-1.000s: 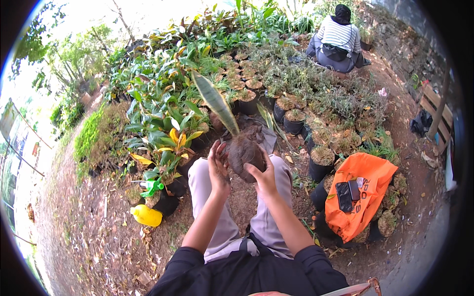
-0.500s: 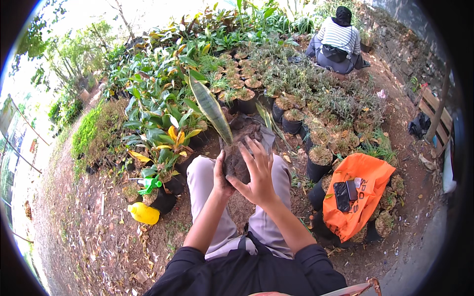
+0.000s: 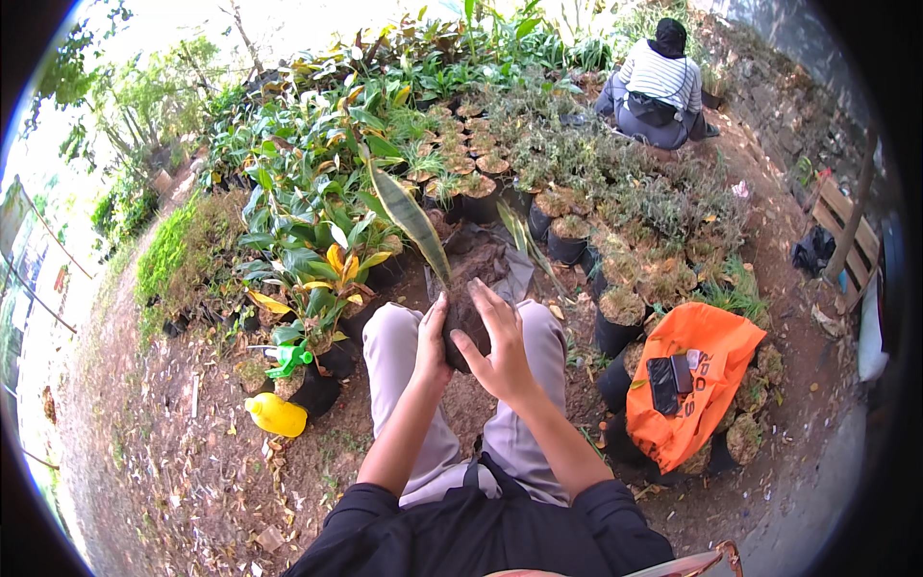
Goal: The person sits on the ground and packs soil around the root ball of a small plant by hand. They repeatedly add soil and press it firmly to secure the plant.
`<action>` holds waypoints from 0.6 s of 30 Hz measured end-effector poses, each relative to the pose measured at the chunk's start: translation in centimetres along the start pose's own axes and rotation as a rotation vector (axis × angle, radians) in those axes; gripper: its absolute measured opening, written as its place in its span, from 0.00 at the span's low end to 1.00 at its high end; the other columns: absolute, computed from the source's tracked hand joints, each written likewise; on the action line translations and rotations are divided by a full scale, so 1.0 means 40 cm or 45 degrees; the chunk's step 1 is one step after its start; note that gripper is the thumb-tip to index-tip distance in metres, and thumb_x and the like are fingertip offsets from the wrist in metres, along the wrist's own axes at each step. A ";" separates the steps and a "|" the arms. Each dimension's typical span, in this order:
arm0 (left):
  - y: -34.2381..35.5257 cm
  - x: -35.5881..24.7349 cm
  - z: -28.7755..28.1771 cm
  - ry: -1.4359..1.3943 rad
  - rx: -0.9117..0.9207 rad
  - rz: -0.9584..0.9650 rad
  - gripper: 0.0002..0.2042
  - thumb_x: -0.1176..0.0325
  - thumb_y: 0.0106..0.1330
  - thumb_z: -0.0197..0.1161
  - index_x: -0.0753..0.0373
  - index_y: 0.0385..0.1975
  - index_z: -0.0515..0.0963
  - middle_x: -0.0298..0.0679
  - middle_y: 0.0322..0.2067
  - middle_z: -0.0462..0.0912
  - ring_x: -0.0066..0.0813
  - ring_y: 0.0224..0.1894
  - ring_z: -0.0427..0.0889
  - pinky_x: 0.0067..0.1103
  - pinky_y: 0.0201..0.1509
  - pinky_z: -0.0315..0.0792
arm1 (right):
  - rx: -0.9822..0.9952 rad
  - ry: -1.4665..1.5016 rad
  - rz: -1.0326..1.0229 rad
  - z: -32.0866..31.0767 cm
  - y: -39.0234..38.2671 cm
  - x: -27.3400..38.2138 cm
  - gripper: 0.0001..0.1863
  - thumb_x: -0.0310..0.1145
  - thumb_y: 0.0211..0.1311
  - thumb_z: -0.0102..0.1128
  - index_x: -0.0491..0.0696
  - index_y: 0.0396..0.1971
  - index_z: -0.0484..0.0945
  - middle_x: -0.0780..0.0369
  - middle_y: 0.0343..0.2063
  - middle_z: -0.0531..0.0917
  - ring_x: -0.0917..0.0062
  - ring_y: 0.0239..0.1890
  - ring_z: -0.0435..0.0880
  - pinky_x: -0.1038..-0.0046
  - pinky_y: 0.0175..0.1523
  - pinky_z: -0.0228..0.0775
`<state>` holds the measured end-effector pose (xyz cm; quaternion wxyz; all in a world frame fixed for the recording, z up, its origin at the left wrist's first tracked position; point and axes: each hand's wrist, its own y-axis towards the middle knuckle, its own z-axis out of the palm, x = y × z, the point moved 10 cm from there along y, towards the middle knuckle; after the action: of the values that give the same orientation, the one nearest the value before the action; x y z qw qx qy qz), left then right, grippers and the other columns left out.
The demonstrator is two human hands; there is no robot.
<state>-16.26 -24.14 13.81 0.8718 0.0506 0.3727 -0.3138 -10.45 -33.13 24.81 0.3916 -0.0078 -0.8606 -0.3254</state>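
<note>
Between my knees, my left hand (image 3: 432, 338) and my right hand (image 3: 502, 348) cup a dark, soil-covered clump (image 3: 464, 319) from both sides. Whether a thin pot or bag wraps it cannot be made out. From its top a snake plant (image 3: 411, 223) with one long yellow-edged leaf leans up to the left. My left fingers are pressed together against the clump; the right fingers lie along its other side, thumb toward me. Just beyond sits loose brown soil (image 3: 473, 258) on a grey plastic sheet (image 3: 519, 274). More snake plant leaves (image 3: 522, 237) lie beside the sheet.
To the left stand a yellow spray bottle (image 3: 277, 415) with a green head and leafy potted plants (image 3: 312, 260). On the right, an orange bag (image 3: 707, 385) with a phone (image 3: 663, 387) on it covers some pots. A person (image 3: 659, 87) squats at the far right, near a wooden pallet (image 3: 846, 231).
My right hand has come down and its spread fingers have drawn together against the clump. My left hand has shifted slightly, and the snake plant has tipped a little.
</note>
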 end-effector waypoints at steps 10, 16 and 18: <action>-0.027 -0.033 0.046 -0.076 -0.049 0.090 0.32 0.41 0.69 0.41 0.59 0.63 0.64 0.44 0.59 0.71 0.37 0.59 0.72 0.33 0.66 0.63 | -0.125 0.447 0.025 -0.002 -0.010 -0.028 0.45 0.40 0.51 0.71 0.36 0.63 0.57 0.44 0.58 0.66 0.53 0.62 0.66 0.62 0.65 0.58; -0.014 0.000 0.037 -0.088 0.108 0.023 0.27 0.46 0.69 0.44 0.61 0.57 0.69 0.44 0.50 0.78 0.37 0.50 0.78 0.32 0.58 0.71 | -0.096 -0.103 -0.049 0.014 -0.039 0.003 0.45 0.58 0.60 0.53 0.37 0.65 0.56 0.47 0.61 0.63 0.51 0.67 0.56 0.52 0.69 0.39; -0.007 0.016 0.001 -0.087 0.094 -0.013 0.24 0.50 0.68 0.46 0.63 0.54 0.70 0.44 0.47 0.79 0.37 0.48 0.79 0.32 0.56 0.72 | -0.055 -0.083 -0.028 0.013 -0.037 0.011 0.43 0.57 0.60 0.53 0.37 0.64 0.57 0.47 0.61 0.64 0.51 0.66 0.57 0.52 0.68 0.41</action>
<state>-16.07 -24.68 13.43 0.8800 0.0702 0.3309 -0.3334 -11.51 -34.12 24.04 0.3596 -0.0175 -0.8657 -0.3477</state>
